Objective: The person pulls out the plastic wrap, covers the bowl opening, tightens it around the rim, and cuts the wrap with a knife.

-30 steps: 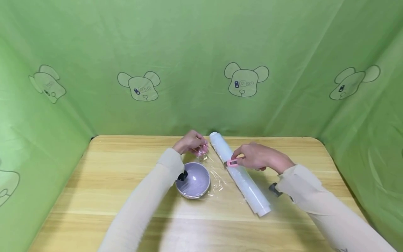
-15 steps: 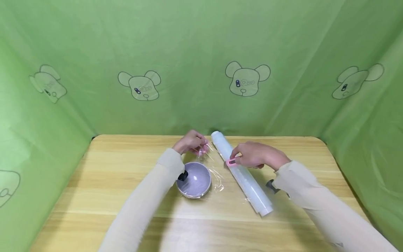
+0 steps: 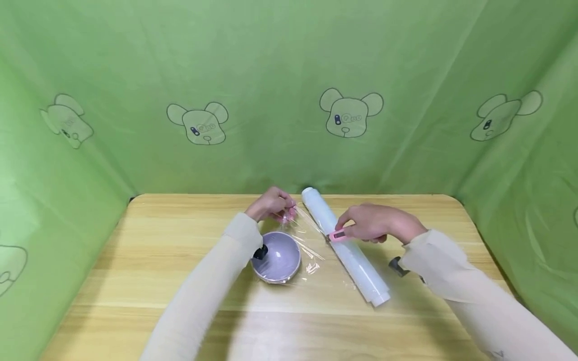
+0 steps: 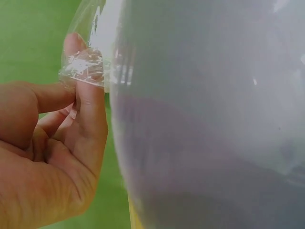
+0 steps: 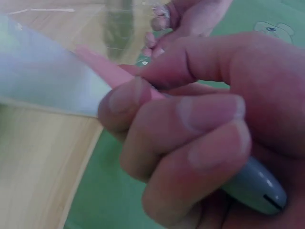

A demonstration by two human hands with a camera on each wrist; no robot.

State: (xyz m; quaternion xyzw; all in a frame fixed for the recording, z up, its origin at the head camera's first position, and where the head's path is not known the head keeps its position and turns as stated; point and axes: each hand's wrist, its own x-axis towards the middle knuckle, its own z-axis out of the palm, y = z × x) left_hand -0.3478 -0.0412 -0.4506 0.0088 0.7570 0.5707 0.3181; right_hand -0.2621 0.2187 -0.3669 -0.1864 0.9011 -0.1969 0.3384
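A light purple bowl (image 3: 281, 254) stands on the table under clear cling film (image 4: 90, 67). Beyond its far rim my left hand (image 3: 272, 203) pinches the edge of that film between thumb and fingers. The film stretches right to a white cling film roll (image 3: 363, 273), which lies slantwise beside the bowl. My right hand (image 3: 375, 223) grips a pink and grey utility knife (image 3: 338, 235) above the middle of the roll. The knife's tip points left, right at the film along the roll's left side. Curled fingers hide most of the handle in the right wrist view.
The wooden table (image 3: 158, 281) carries the bowl and roll near its middle. Green cloth (image 3: 271, 60) printed with bear heads hangs behind the table and on both sides. A dark wrist camera (image 3: 260, 252) on the left sleeve overlaps the bowl's left rim.
My right hand and the knife have shifted slightly right. Creases in the film now run from my left hand toward the blade. My left hand keeps its pinch, and the bowl stays in place.
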